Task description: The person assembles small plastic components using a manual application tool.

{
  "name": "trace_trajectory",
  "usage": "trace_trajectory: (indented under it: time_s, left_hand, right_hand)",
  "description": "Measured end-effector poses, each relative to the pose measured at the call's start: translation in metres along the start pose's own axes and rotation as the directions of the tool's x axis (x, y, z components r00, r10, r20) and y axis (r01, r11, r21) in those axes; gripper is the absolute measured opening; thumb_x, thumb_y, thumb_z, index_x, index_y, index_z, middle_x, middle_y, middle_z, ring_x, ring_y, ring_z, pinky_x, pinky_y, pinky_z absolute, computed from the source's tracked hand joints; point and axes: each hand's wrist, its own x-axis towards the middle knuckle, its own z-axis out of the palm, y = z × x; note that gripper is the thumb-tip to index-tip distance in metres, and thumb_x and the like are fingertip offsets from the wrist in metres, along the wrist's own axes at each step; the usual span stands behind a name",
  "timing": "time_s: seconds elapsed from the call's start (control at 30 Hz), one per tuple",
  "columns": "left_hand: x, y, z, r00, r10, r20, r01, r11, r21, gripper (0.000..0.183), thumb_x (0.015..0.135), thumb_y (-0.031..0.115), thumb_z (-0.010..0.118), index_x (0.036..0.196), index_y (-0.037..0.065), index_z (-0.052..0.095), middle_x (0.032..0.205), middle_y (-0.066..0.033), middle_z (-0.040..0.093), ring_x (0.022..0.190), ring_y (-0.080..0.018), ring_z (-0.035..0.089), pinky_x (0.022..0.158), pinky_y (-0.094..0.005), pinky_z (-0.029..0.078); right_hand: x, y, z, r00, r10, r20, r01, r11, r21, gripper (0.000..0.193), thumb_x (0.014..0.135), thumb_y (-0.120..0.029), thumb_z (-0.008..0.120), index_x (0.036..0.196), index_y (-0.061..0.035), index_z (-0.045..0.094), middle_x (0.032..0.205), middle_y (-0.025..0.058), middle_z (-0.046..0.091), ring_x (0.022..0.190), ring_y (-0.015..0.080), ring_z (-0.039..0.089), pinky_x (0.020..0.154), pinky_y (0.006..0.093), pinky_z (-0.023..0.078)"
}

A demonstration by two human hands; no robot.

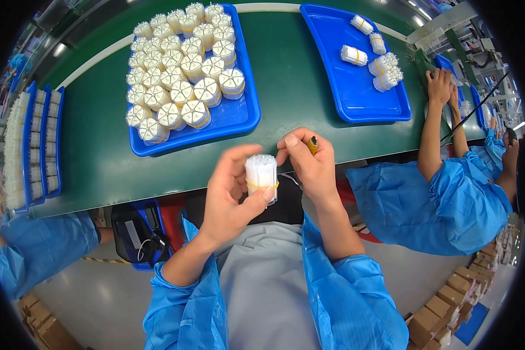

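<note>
While my left hand (230, 195) clamps the banded white bundle (261, 177) upright for inspection, my right hand (309, 163) pinches its top, pen (312, 144) tucked in that grip.

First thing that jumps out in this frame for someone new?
The left hand holds a white cylindrical bundle with a yellow band at centre, while the right hand touches its top and holds a small yellow tool. Behind them on the green table, a blue tray is packed with matching bundles; a second blue tray to the right holds only a few.
</note>
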Motion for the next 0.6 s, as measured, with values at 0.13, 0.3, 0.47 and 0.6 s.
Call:
trace_trajectory:
  time_s: [0.13, 0.3, 0.47, 0.6]
  left_hand:
    - [0.007, 0.011, -0.011, 0.943, 0.31, -0.121, -0.259, 0.912, 0.317, 0.045, 0.08, 0.003, 0.071, 0.121, -0.001, 0.052, 0.104, -0.0101, 0.063, 0.093, -0.0143, 0.061, 0.08, -0.0284, 0.05]
    - [0.036, 0.051, -0.026, 0.837, 0.537, 0.107, -0.308, 0.3, 0.903, 0.042, 0.07, 0.003, 0.077, 0.109, 0.002, 0.063, 0.101, -0.0141, 0.06, 0.091, -0.0298, 0.061, 0.076, -0.0361, 0.049]
    - [0.068, 0.05, -0.036, 0.807, 0.54, 0.241, -0.321, 0.059, 0.945, 0.038, 0.068, 0.005, 0.078, 0.102, 0.004, 0.061, 0.102, -0.0121, 0.06, 0.094, -0.0335, 0.055, 0.081, -0.0419, 0.045]
    - [0.077, 0.055, -0.037, 0.832, 0.456, 0.317, -0.261, -0.182, 0.948, 0.041, 0.067, 0.009, 0.078, 0.105, 0.006, 0.062, 0.113, -0.0102, 0.057, 0.103, -0.0317, 0.052, 0.085, -0.0416, 0.041]
  right_hand:
    - [-0.002, -0.003, -0.006, 0.999, 0.049, 0.006, -0.049, 0.998, 0.028, 0.023, 0.098, -0.023, 0.057, 0.089, -0.0018, 0.063, 0.07, 0.0053, 0.066, 0.055, 0.0022, 0.046, 0.05, 0.02, 0.034]
    - [-0.003, -0.001, -0.013, 0.999, -0.015, -0.047, 0.017, 0.999, 0.042, 0.027, 0.098, -0.022, 0.055, 0.088, 0.0021, 0.061, 0.067, 0.0117, 0.064, 0.043, 0.002, 0.042, 0.04, 0.0176, 0.027]
    - [-0.007, -0.005, -0.036, 0.993, -0.061, -0.099, 0.069, 0.995, 0.076, 0.024, 0.098, -0.021, 0.056, 0.089, 0.0001, 0.062, 0.068, 0.0099, 0.065, 0.045, 0.0008, 0.037, 0.042, 0.0187, 0.026]
    - [-0.004, -0.017, -0.052, 0.977, -0.116, -0.178, 0.131, 0.989, 0.074, 0.021, 0.098, -0.02, 0.057, 0.09, -0.0017, 0.063, 0.069, 0.0082, 0.066, 0.046, -0.001, 0.032, 0.043, 0.0188, 0.023]
